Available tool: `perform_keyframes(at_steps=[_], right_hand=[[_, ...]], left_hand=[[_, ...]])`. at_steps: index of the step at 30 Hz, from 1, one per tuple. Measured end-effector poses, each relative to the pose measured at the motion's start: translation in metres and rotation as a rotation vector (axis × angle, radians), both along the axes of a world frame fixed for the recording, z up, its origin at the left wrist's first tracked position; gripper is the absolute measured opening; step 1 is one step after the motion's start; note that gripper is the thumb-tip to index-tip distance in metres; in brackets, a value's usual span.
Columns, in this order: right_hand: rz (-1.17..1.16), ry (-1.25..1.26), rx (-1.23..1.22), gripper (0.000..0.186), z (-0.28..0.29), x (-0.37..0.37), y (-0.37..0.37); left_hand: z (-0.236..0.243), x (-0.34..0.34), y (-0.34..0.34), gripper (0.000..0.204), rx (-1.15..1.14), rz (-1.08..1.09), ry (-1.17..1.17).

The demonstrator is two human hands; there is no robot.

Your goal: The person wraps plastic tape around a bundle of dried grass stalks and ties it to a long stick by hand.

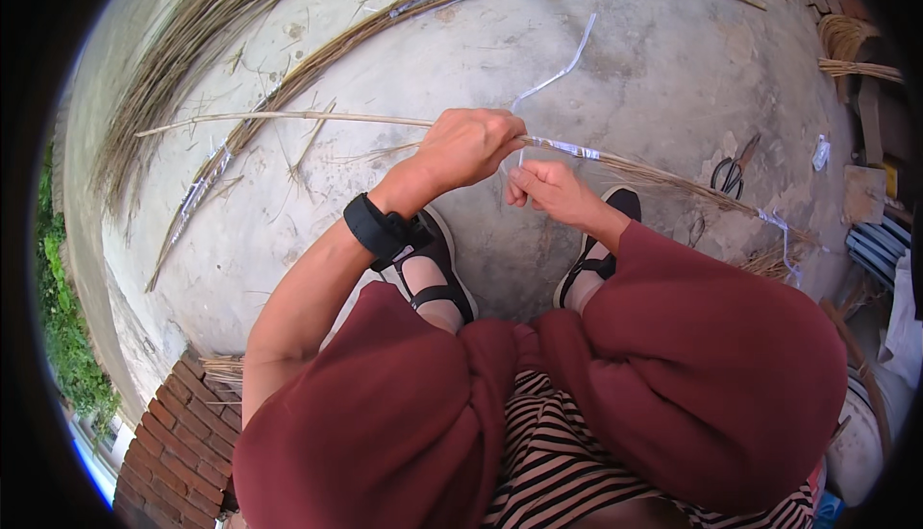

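Between my feet and a little beyond them, my left hand (473, 145) is closed around a thin bundle of dry stalks (663, 175) that runs across to the right, bound in places with shiny whitish plastic strip. A long pale stalk (317, 117) extends leftward from that grip. A loose length of the plastic strip (567, 68) rises from the grip and lies bent on the concrete. Just below and right of it, my right hand (538, 186) is closed on the strip hanging down beside the bundle. The black band (380, 226) is on my left wrist.
Longer stalk bundles (288, 87), some bound with strip, lie across the concrete floor (404, 68) at upper left. Scissors (731, 169) lie at the right, near stacked blue items (875, 255) and coiled stalks (841, 44). Brick edging (173, 433) and plants (67, 318) are at the left.
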State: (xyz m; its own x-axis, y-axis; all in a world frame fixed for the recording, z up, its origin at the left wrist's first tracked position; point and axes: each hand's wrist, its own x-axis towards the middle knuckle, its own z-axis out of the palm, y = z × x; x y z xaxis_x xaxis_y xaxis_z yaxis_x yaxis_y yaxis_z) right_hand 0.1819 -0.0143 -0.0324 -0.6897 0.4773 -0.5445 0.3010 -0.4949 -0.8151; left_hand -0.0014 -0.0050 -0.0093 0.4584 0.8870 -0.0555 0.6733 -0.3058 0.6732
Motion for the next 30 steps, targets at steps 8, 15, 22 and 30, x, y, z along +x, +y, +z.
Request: perform_keyframes(at_steps=[8, 15, 22, 30], right_hand=[[0.082, -0.088, 0.018, 0.032, 0.051, 0.008, 0.049], [-0.291, 0.231, -0.403, 0.022, 0.035, 0.007, 0.085], [-0.438, 0.238, -0.559, 0.017, 0.019, 0.007, 0.089], [-0.523, 0.37, -0.633, 0.015, 0.032, 0.019, 0.11]], left_hand=[[-0.006, 0.019, -0.01, 0.007, 0.046, 0.019, 0.11], [-0.001, 0.02, -0.009, 0.006, 0.3, -0.004, 0.133], [-0.002, 0.018, -0.017, 0.028, 0.365, 0.064, 0.144], [-0.009, 0.018, -0.028, 0.028, 0.267, -0.026, 0.152]])
